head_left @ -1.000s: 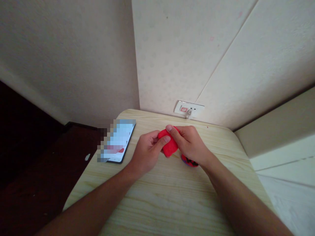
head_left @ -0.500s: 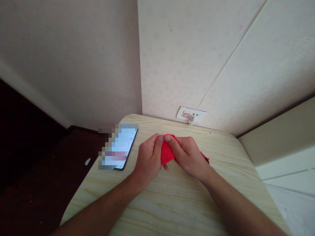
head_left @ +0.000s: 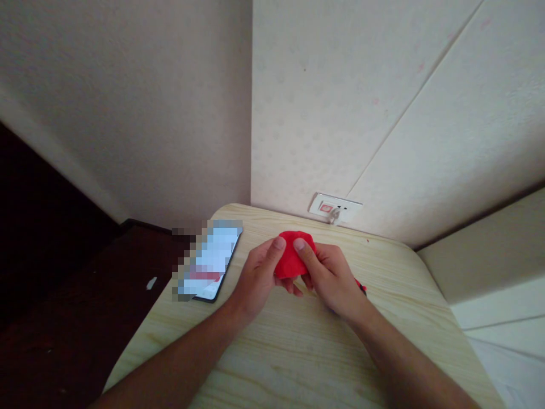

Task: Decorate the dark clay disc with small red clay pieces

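Observation:
A soft, rounded red piece [head_left: 293, 262], which looks like modelling clay or cloth, is held between my two hands above the table. My left hand [head_left: 259, 272] grips its left side, thumb on top and fingers curled underneath. My right hand [head_left: 330, 272] closes on its right side in the same way, the thumb pressing the upper face. Behind my right wrist a small red and black thing [head_left: 362, 287] shows in part; the rest of it is hidden.
A tablet or large phone [head_left: 210, 261] with a lit, partly blurred screen lies at the table's left edge. The pale wood-grain table [head_left: 272, 352] meets the wall, where a socket [head_left: 335, 208] holds a plug. A pale cabinet [head_left: 498, 272] stands at right.
My thumbs have moved apart, and more of the red piece shows, looking rounder and flatter. The view has shifted slightly.

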Motion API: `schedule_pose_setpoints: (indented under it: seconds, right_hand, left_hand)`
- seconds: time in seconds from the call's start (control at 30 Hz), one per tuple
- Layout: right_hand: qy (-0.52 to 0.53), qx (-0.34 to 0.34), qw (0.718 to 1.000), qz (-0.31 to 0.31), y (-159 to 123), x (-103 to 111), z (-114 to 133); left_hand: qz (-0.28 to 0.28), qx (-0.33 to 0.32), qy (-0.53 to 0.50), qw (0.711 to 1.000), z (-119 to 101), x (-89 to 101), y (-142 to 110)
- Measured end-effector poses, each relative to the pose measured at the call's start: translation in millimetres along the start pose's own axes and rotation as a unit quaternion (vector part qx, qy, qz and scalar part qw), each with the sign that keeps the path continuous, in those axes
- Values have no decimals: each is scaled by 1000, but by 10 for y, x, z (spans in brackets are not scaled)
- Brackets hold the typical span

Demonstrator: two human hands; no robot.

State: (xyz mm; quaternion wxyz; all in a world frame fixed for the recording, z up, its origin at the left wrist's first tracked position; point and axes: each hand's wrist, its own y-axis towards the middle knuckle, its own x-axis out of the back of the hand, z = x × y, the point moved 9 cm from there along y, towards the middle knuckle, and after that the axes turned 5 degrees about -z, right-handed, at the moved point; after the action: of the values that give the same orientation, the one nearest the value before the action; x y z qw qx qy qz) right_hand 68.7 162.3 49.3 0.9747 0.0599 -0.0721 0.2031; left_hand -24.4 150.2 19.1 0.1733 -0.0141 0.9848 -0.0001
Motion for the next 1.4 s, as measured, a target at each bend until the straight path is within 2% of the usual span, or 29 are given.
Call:
schedule_pose_setpoints:
  seconds: [0.1,0.23,0.33,0.5,0.73,0.9,1.07,1.27,1.4]
  right_hand:
    - [-13,-16,1000,-13,24,54,-48]
    - [-9,-16,998,56,18,-27,-31]
    - [-8,-15,997,76,4,-51,-13]
    - [-1,6,998,61,3,-49,31]
    - [-2,-15,999,52,5,-40,-64]
    - [-21,-12,998,53,-20,-71,6]
    - [20,-25,998,50,-32,-71,31]
    - [-53,-7,997,53,-31,-9,29]
    - [-9,13,997,81,-42,-88,91]
  left_hand:
    - [25,6,-21,999,-4,-55,2]
    - [27,-10,-14,999,-80,-69,-13]
    - [29,-13,0,999,-90,-68,-14]
    - [21,-13,22,999,-36,-35,-15]
    - [-4,-33,88,996,-43,16,-81]
    - [-10,-15,82,996,-3,0,-93]
    - [-2,-18,84,996,-18,-11,-100]
    - [-40,-38,89,994,-53,73,-88]
    - [-7,-11,62,998,-9,31,-61]
